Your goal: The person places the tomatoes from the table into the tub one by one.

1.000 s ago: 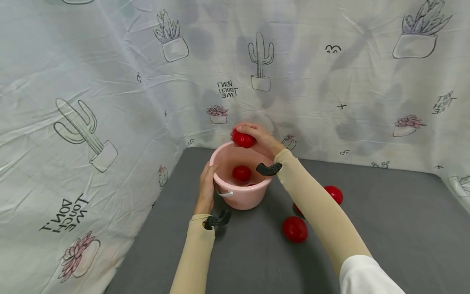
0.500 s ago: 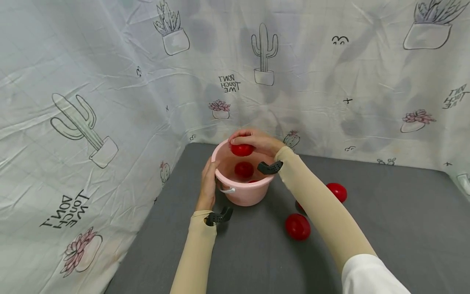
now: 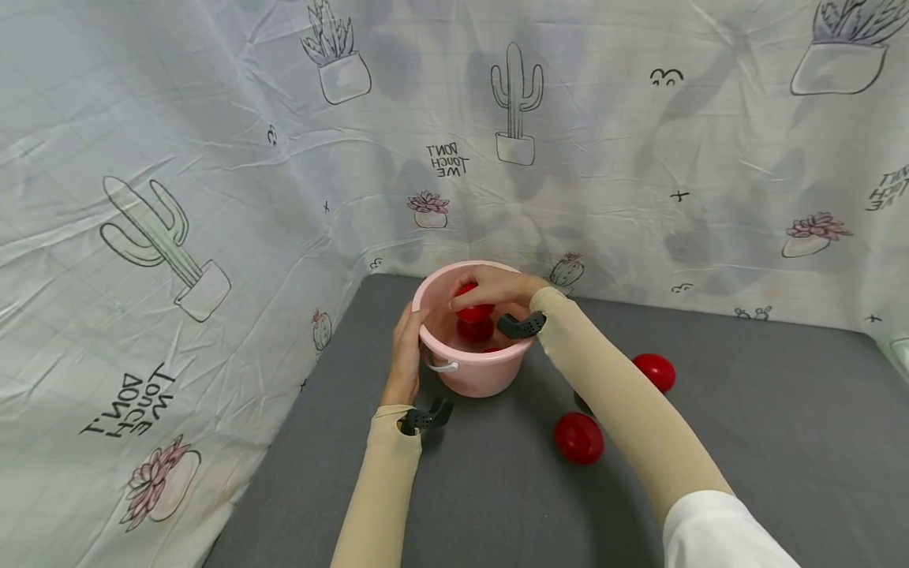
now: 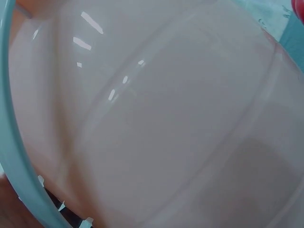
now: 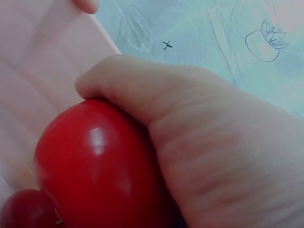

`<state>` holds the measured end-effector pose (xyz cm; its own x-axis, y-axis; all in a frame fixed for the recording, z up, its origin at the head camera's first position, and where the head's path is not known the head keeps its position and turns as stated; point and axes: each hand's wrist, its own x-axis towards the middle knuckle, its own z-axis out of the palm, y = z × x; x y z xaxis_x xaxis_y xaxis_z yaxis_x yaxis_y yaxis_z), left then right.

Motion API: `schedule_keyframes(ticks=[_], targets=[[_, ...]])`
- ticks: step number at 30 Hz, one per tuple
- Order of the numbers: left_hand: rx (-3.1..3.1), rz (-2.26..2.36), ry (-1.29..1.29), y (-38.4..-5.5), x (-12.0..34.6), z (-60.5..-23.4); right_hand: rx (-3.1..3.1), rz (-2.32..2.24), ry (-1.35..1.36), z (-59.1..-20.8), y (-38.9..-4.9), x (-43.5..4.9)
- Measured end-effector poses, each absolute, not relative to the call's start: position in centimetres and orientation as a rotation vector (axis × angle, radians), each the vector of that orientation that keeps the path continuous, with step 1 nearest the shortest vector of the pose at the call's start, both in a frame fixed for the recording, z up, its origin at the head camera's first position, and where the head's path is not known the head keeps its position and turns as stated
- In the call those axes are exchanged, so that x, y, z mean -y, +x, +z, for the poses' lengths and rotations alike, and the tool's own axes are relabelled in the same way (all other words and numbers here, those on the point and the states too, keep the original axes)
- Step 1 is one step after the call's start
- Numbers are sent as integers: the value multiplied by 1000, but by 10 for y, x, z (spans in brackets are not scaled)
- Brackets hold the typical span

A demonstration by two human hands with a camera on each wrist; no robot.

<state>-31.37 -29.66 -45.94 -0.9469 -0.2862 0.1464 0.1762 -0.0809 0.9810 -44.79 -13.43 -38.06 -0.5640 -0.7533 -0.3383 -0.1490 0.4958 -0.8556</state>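
A pink bucket (image 3: 483, 377) stands on the table in the head view. My left hand (image 3: 406, 355) grips its left side, thumb at the rim and fingers along the outer wall. Inside the mouth, my right hand (image 3: 497, 285) holds a red tomato (image 3: 474, 310) from above. The right wrist view shows the thumb lying over this glossy tomato (image 5: 95, 156), with a green stem spot low down. Beneath it, another tomato (image 5: 28, 211) lies in the bucket. A further bit of red shows near the bucket's front wall. Bucket wall (image 4: 166, 95) fills the left wrist view.
Two tomatoes lie on the grey table (image 3: 490, 489) right of the bucket: one nearer (image 3: 578, 438), one farther (image 3: 655, 371) beyond the right sleeve (image 3: 625, 410). The bucket's white handle (image 3: 442, 367) hangs at its front left. A printed curtain (image 3: 604, 158) encloses the back and left.
My right hand has lowered the tomato from above the rim down into the bucket. The left hand keeps its hold on the bucket. The head view has shifted slightly.
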Motion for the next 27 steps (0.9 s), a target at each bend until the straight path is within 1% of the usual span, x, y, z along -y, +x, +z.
schedule_keyframes(ticks=[4,13,27], targets=[[1904,-2095,127,-313,295,-459,-2030,-1014,-789,-381,-448,133],[1900,-2109,149,-312,294,-456,-1999,-1049,-749,-378,-444,132],[1896,-2110,168,-312,294,-456,-1937,-1173,-925,-378,-443,132]])
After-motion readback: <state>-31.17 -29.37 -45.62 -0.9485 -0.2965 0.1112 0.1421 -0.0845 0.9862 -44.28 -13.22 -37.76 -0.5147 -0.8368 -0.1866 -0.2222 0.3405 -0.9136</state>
